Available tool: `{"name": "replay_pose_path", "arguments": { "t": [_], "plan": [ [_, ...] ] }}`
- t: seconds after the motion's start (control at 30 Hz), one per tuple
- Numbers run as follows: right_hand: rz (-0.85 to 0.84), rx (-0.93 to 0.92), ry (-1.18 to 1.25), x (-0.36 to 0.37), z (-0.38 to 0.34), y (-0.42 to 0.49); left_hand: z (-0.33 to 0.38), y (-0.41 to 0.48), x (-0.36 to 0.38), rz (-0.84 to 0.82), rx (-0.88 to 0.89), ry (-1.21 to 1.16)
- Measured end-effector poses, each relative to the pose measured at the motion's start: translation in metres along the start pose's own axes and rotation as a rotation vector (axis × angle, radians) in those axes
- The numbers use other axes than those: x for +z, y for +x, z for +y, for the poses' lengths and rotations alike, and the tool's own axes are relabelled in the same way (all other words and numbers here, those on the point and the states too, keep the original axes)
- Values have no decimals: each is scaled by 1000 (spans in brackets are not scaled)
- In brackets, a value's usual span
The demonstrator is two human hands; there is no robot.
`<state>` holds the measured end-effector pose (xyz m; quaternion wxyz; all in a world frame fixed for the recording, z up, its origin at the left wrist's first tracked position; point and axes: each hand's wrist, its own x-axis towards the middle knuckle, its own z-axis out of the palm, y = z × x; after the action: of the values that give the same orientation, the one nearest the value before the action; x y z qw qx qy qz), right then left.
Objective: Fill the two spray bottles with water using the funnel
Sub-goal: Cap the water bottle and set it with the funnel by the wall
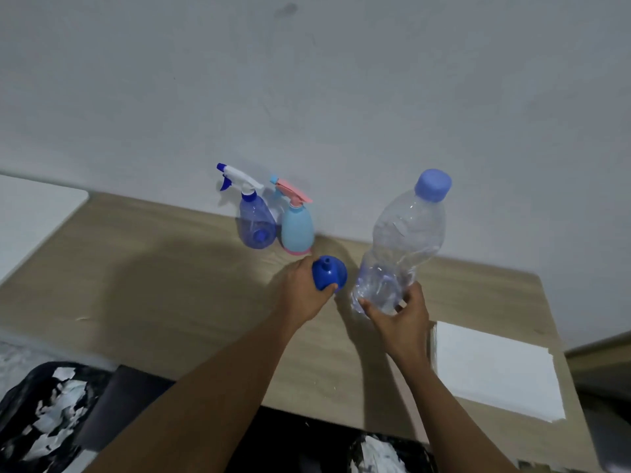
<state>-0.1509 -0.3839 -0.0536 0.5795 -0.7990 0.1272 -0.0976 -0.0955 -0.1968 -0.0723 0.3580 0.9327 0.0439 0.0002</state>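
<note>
Spray bottles (256, 223) (297, 230) stand side by side at the back of the tabletop (170, 285), sprayer heads on. The left hand (304, 291) grips the funnel (329, 273), spout up. The right hand (399, 319) clasps the capped water bottle (403, 244) near its base, presumably ready for filling.

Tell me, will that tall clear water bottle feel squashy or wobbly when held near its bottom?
Probably squashy: the water bottle is thin clear plastic with creases. Gripped low by the right hand and tilted, it may feel wobbly, more so if full; the fill level is unclear. Its cap is on, so spilling seems unlikely.
</note>
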Motion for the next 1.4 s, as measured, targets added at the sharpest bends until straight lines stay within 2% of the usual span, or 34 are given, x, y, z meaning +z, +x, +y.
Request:
{"name": "replay_pose_path", "arguments": {
  "t": [0.2,0.33,0.47,0.6,0.77,1.03,1.23,1.4],
  "plan": [
    [-18,17,73,31,-13,46,-9,55,19,-34,69,153],
    [-32,19,135,41,-26,54,-17,66,34,-46,88,175],
    [-6,-59,86,46,-8,67,-23,72,41,-37,93,162],
    [19,-29,65,47,7,74,-24,67,44,42,103,125],
    [85,64,-106,55,23,77,-20,60,52,132,43,35],
    [114,-22,-78,70,23,102,-15,82,53,189,2,67],
    [122,17,-39,72,17,108,-15,81,51,188,33,39],
    [139,10,-73,44,20,85,3,51,48,334,130,-132]
  ]
}}
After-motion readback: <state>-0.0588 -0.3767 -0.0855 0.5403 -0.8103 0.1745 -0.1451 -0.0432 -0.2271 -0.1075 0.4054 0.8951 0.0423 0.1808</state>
